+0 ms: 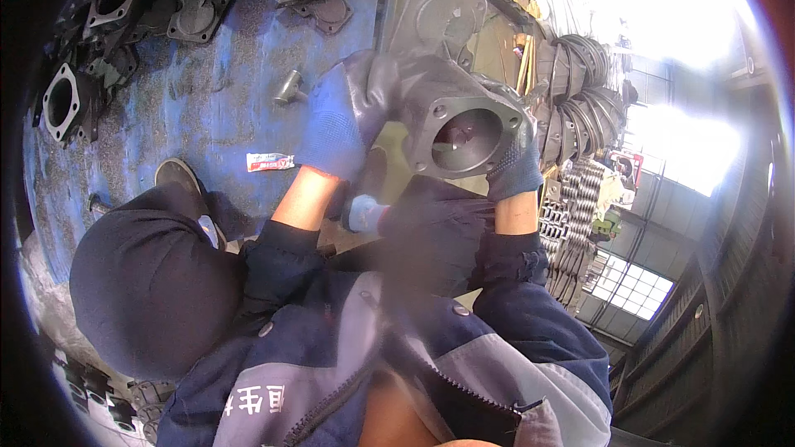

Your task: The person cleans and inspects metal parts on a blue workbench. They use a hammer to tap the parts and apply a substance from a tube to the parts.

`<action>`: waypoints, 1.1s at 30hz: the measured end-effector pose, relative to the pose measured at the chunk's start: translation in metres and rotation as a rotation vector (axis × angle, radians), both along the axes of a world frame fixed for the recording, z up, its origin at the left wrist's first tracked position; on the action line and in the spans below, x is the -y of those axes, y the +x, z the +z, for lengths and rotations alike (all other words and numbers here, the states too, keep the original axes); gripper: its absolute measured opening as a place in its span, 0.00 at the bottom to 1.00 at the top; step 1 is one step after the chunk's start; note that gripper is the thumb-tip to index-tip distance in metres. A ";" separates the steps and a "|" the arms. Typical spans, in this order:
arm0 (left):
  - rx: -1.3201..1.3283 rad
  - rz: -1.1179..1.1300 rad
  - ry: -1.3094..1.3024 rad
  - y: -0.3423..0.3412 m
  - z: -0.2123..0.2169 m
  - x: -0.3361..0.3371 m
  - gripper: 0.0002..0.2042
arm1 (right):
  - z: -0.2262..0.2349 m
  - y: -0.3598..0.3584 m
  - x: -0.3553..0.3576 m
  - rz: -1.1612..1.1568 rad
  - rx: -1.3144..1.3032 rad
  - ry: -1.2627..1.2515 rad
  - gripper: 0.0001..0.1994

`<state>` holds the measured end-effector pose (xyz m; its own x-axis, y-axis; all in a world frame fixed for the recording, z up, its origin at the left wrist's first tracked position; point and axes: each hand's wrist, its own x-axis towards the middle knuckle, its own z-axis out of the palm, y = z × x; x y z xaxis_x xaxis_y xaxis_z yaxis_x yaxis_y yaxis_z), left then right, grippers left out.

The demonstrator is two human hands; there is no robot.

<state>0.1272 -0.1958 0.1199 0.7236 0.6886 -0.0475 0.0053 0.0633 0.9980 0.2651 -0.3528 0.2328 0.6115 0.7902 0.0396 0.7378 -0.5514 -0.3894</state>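
Observation:
A dark grey cast-metal housing is held up in front of me between both hands. Its square flange has bolt holes at the corners and a wide round bore, tilted toward me. My left hand, in a blue glove with a dark coated palm, is closed on the housing's left side; the casting partly hides its fingertips. On the flange's right edge grips my right hand, in a similar glove, its fingers partly behind the metal. A short metal cylinder, perhaps a hammer head, lies just left of my left hand.
Several similar castings line the far left of the worn blue surface. A red-and-white packet lies on it near my shoe. Another casting stands beyond my hands. Stacked metal parts rise at right.

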 end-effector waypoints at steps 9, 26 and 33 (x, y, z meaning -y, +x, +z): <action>-0.008 0.055 0.032 0.004 -0.020 0.003 0.17 | 0.000 -0.009 -0.009 -0.200 -0.151 0.129 0.16; 0.195 -0.199 -0.348 -0.003 -0.031 -0.014 0.18 | -0.011 0.016 0.009 -0.347 -0.473 0.343 0.16; 0.311 -0.266 -0.490 -0.004 -0.038 -0.014 0.21 | -0.001 0.009 -0.001 -0.520 -0.711 0.463 0.16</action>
